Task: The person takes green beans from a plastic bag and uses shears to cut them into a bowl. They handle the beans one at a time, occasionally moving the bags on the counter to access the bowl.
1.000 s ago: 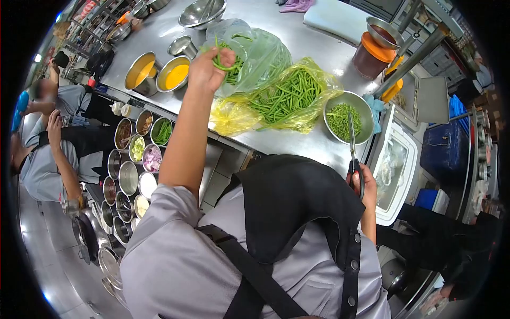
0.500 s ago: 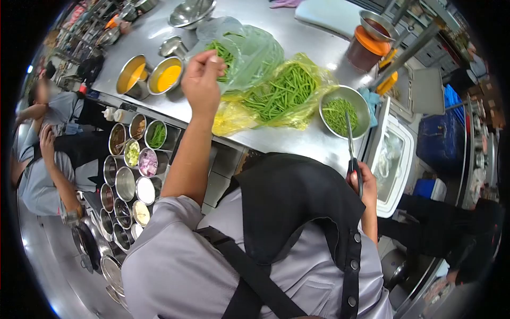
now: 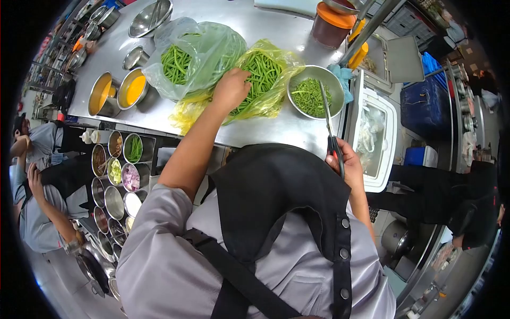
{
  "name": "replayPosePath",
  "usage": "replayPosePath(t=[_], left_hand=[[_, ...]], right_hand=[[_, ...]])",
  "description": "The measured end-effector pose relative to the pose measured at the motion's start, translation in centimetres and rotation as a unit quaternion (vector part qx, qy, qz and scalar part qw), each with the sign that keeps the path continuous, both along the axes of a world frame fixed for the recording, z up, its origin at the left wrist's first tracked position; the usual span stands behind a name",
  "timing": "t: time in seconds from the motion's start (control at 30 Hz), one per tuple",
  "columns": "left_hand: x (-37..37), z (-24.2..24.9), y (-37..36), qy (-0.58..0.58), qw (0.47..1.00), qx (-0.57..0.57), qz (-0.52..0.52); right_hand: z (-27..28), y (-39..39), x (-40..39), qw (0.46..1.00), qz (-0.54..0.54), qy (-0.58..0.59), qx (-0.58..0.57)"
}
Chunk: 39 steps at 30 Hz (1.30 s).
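Observation:
My left hand [image 3: 232,90] is over the near-left side of a heap of green beans [image 3: 263,74], which lies in an opened yellow plastic bag [image 3: 287,58]. Its fingers are curled down among the beans, and the fingertips are partly hidden. In my right hand [image 3: 348,162] is a pair of scissors [image 3: 330,130], gripped by the black handles. The blades reach over the rim of a steel bowl [image 3: 333,80] holding short cut beans [image 3: 311,98]. Just left of the yellow bag, a clear greenish bag [image 3: 212,45] contains more whole beans [image 3: 176,65].
Two steel pots [image 3: 133,87] of orange-yellow liquid stand at left. Several ingredient tins [image 3: 113,201] line the counter's near-left side. An orange-lidded tub [image 3: 333,24] and a blue cloth [image 3: 340,82] lie right. An open white cooler [image 3: 377,183] flanks the table [image 3: 119,48]. Another person [image 3: 48,196] stands left.
My left hand has come down from the air onto the green beans in the yellow bag. My right hand still holds the scissors at the bowl. The whole view has shifted.

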State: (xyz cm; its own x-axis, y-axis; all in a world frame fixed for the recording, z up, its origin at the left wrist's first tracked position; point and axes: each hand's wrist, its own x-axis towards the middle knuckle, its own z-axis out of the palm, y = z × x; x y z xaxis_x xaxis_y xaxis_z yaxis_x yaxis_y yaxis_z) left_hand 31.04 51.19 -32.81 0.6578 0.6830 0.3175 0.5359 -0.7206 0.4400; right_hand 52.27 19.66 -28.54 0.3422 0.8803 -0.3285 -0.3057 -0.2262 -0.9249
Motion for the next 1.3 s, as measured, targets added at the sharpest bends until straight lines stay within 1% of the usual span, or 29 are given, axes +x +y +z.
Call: replayPosePath(t=[0.03, 0.1, 0.13, 0.2, 0.23, 0.3, 0.33, 0.43, 0.5, 0.53, 0.6, 0.63, 0.7, 0.73, 0.8, 1.0, 1.13, 1.2, 1.3], left_hand=[[0.1, -0.1, 0.3, 0.0, 1.0, 0.001, 0.0], [0.6, 0.0, 0.9, 0.13, 0.991, -0.039, 0.003], [0.7, 0.2, 1.1, 0.13, 0.991, -0.036, 0.0], [0.4, 0.3, 1.3, 0.081, 0.991, -0.103, 0.0], [0.2, 0.1, 1.4, 0.084, 0.991, -0.104, -0.003], [-0.4, -0.5, 1.6, 0.125, 0.99, -0.059, -0.015], [-0.6, -0.7, 1.6, 0.127, 0.99, -0.061, -0.015], [-0.6, -0.1, 1.0, 0.121, 0.991, -0.054, -0.036], [-0.7, 1.5, -0.2, 0.054, 0.997, -0.054, 0.022], [-0.8, 2.4, -0.7, 0.055, 0.997, -0.055, 0.019], [-1.2, 4.3, -1.5, -0.055, 0.996, -0.054, 0.047], [-1.1, 5.5, -2.0, -0.054, 0.996, -0.055, 0.041], [-0.7, 7.3, -3.0, -0.074, 0.992, -0.095, 0.026], [-0.2, 7.7, -3.4, -0.075, 0.992, -0.097, 0.018], [0.8, 8.0, -4.2, -0.071, 0.99, -0.121, -0.027], [3.9, 8.0, -7.2, -0.054, 0.981, -0.157, -0.101], [4.9, 7.9, -7.7, -0.039, 0.976, -0.173, -0.126], [5.2, 8.0, -7.9, -0.041, 0.974, -0.174, -0.136], [5.6, 7.6, -7.5, -0.028, 0.973, -0.198, -0.119]], right_hand=[[-0.3, -0.1, 0.0, 1.0, -0.011, -0.004, 0.007], [-0.2, 0.1, 0.2, 1.0, -0.026, 0.0, 0.009], [-0.2, 0.3, 0.4, 0.999, -0.03, 0.001, 0.011], [-0.3, 0.4, 0.7, 1.0, -0.018, -0.008, 0.004], [-0.5, 0.3, 0.7, 1.0, -0.022, -0.005, 0.003], [-0.9, 0.4, 0.8, 1.0, -0.001, -0.006, 0.001], [-1.0, 0.5, 0.8, 1.0, -0.001, -0.003, 0.0], [-1.4, 0.7, 0.8, 1.0, 0.002, -0.009, -0.012], [-1.9, 0.5, 1.0, 0.999, 0.017, 0.007, 0.033], [-1.8, 0.5, 1.0, 0.999, 0.014, 0.008, 0.032], [-1.1, 0.4, 1.1, 0.998, 0.041, 0.012, 0.041], [-0.7, 0.5, 1.0, 0.998, 0.036, 0.012, 0.041], [-0.1, 0.7, 1.0, 0.997, 0.063, -0.024, 0.03], [-0.2, 0.9, 1.2, 0.995, 0.087, -0.041, 0.025], [0.0, 1.0, 0.9, 0.995, 0.095, -0.018, 0.022], [-0.3, 0.7, 1.0, 0.996, 0.075, -0.039, 0.04], [-1.2, 0.4, 1.1, 0.996, 0.054, -0.037, 0.055], [-1.7, 0.4, 1.3, 0.999, 0.045, -0.022, 0.012], [-1.5, 0.4, 1.3, 1.0, 0.018, 0.002, 0.006]])
